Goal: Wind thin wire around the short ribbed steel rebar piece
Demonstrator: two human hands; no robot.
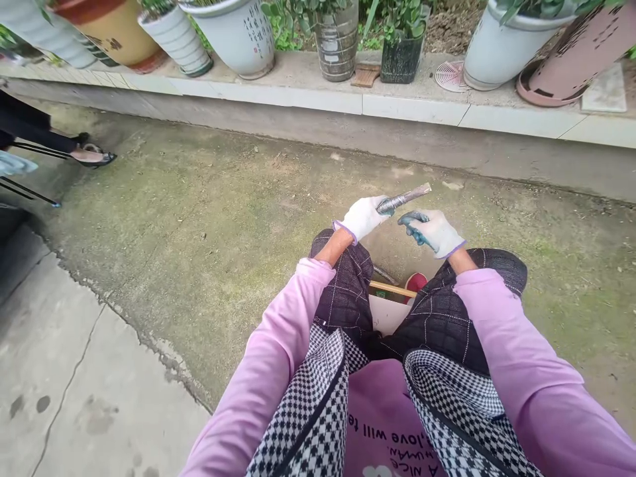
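Note:
My left hand (364,217), in a white work glove with blue-green coated fingers, is closed around a short stick (416,193). Shiny silvery wire (392,203) appears to be wound about the stick near my grip, and its bare end points up and to the right. Just right of it is my right hand (440,233), gloved the same way and apart from the stick. Its fingers are curled and pressed together toward the left; whatever is between them, if anything, is too small to see. Both hands are above my knees.
Below, between my legs, are a yellow wooden bar (392,289) and a red shoe (416,283). Along the far ledge (318,98) stand several potted plants, including a white pot (238,40). At the left edge, another person's foot (92,156) rests on the mossy ground.

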